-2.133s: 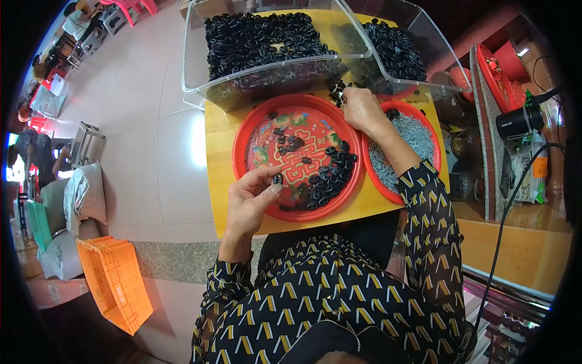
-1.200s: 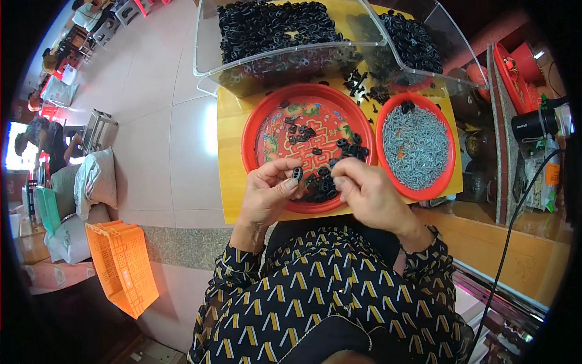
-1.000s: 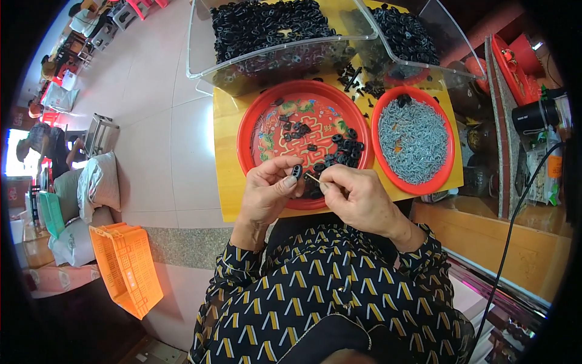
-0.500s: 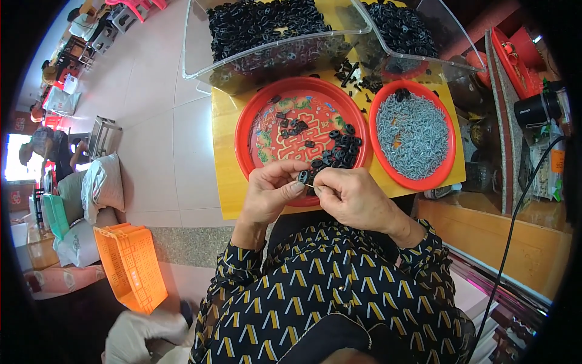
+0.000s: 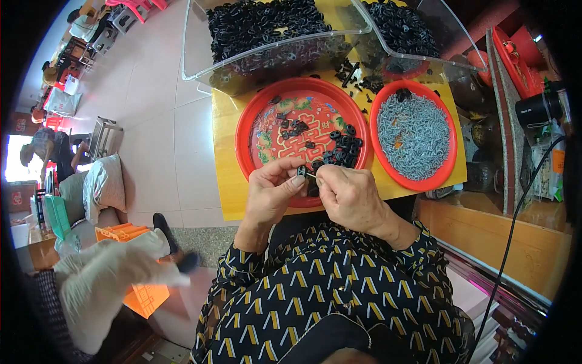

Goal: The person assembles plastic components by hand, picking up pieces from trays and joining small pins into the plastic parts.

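Between thumb and forefinger, my left hand (image 5: 274,189) pinches a small black oval plastic part (image 5: 301,171) with holes in it. Just to its right, the closed fingers of my right hand (image 5: 353,195) grip a thin metal pin (image 5: 311,175), whose tip points at the black part. Whether the tip touches it is too small to tell. Both hands are over the near rim of a red patterned round tray (image 5: 241,130). In that tray lie a heap of black oval parts (image 5: 345,148) and a few small black blocks (image 5: 294,127).
A red plate (image 5: 377,136) of silvery screws (image 5: 415,136) stands right of the tray on the yellow tabletop (image 5: 227,194). Behind are two clear bins (image 5: 276,45) of black parts. At left, a person's leg (image 5: 103,285) passes an orange crate (image 5: 145,297).
My right hand has shifted slightly right, and more of the pin shows. The black part has turned a little in my left hand. A person has stepped in at lower left, partly covering the crate.
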A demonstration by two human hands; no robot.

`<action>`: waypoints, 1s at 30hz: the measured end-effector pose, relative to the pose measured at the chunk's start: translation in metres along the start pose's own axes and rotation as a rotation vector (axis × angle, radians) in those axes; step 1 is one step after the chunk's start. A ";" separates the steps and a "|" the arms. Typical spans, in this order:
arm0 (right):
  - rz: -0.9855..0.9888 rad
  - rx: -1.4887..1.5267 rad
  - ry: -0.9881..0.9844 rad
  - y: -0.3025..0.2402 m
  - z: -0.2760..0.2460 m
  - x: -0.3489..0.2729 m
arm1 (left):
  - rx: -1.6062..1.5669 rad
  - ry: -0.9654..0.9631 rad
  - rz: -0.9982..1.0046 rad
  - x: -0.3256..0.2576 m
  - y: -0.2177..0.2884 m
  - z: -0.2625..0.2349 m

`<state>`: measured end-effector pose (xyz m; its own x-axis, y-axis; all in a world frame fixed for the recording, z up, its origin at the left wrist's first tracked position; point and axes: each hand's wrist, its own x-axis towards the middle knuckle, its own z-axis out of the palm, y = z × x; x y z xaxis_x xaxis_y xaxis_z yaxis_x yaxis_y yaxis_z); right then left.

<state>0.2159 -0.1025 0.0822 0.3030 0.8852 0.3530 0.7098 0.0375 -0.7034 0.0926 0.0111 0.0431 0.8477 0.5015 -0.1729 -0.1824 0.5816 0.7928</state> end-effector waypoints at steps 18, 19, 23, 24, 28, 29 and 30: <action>0.119 0.186 -0.022 0.007 -0.002 -0.005 | 0.066 0.038 0.014 0.003 0.003 0.001; 0.127 0.197 -0.041 0.007 -0.003 -0.004 | 0.083 0.034 0.007 0.003 0.004 0.001; 0.123 0.199 -0.056 0.007 0.000 -0.004 | 0.094 -0.006 -0.002 0.003 0.001 0.001; 0.124 0.202 -0.054 0.006 0.001 -0.004 | 0.108 0.011 0.001 0.003 0.001 0.002; 0.161 0.210 -0.025 0.005 0.008 -0.007 | 0.137 0.028 0.030 0.002 0.000 0.003; 0.156 0.187 -0.016 0.005 0.009 -0.008 | 0.140 0.026 0.028 0.002 0.001 0.004; 0.157 0.188 -0.014 0.006 0.010 -0.008 | 0.143 0.049 0.024 0.001 0.001 0.004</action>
<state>0.2115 -0.1046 0.0694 0.3902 0.8934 0.2226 0.5235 -0.0164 -0.8519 0.0956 0.0095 0.0461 0.8178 0.5471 -0.1784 -0.1266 0.4735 0.8716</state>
